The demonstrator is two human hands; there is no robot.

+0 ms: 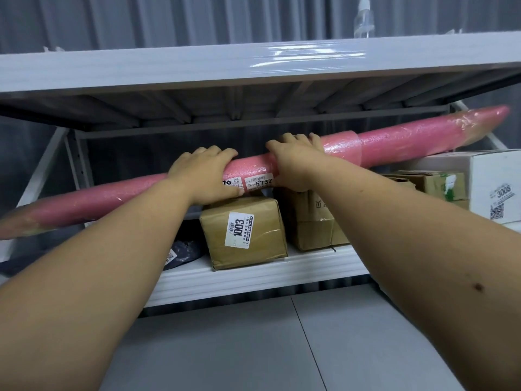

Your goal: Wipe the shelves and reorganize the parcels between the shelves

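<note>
Both the left hand and right hand clasp the long pink foam-wrapped tube parcel; its ends overhang the shelf's side edges and may snag the uprights.

Grey corrugated wall, grey floor

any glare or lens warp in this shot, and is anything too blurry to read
Head view: streaky white glare on the top shelf's front edge; wide-angle bend bows the shelves and long pink parcel; deep shadow under that shelf; the brown box's label reads 1003 sharply, but the white box's small print at right is soft.
</note>
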